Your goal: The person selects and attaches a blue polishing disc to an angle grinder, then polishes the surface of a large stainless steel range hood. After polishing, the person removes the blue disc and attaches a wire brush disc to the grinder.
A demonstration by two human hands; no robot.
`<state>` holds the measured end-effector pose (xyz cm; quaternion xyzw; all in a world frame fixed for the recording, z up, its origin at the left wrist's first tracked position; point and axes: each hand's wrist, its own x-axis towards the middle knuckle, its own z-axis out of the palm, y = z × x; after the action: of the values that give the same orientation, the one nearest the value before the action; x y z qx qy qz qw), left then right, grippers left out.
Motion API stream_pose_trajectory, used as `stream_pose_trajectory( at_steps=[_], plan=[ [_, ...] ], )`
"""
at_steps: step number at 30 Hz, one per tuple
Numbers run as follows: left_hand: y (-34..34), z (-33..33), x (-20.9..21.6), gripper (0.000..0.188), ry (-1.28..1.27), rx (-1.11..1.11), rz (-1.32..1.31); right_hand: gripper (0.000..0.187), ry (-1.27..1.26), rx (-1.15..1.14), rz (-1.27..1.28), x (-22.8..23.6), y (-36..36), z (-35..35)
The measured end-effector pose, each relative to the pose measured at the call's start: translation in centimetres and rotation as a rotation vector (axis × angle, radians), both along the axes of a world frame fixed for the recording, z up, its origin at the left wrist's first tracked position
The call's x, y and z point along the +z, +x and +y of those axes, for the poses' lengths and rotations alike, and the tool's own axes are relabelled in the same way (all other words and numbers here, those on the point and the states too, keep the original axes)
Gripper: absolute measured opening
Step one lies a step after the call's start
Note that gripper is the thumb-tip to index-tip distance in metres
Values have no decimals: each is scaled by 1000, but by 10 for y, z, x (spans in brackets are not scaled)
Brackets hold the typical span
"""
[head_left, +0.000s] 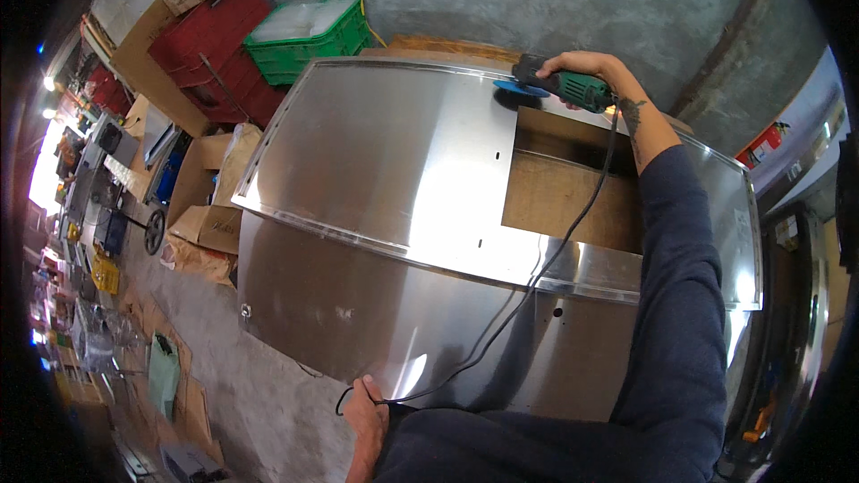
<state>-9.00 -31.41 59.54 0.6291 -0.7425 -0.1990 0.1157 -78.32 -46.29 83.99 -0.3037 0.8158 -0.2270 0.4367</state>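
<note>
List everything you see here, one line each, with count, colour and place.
Power tool: 1, green and black, blue disc, far edge of metal unit
Cord: 1, black, across metal unit
Metal unit: 1, silver, centre, rectangular opening
Green crate: 1, green, behind unit
Red crates: count unclear, red, upper left
Cardboard boxes: several, brown, left
Handwheel: 1, dark, left
Fire extinguisher: 1, red, right
Far-left clutter: too small to count
Left hand: 1, bare, bottom, holding cord
Right hand: 1, bare, top, gripping tool
</note>
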Motion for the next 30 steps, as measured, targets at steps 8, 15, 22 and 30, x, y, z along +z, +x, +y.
stream_pose_trajectory(
  at_steps=[8, 15, 22, 30],
  plan=[
    [4, 71, 16, 34, -22, 77, 1, 52, -45, -59, 13, -3, -21, 68],
    [3, 96, 33, 29, -96, -32, 149, 55, -144, -191, 41, 24, 2, 157],
    [-53, 80, -5, 27, -334, -393, 287, 52, -169, -210, 121, 58, 38, 234],
    [-188, 92, -41, 26, -448, -145, 408, 50, -184, -96, 85, 68, 36, 243]
  ],
)
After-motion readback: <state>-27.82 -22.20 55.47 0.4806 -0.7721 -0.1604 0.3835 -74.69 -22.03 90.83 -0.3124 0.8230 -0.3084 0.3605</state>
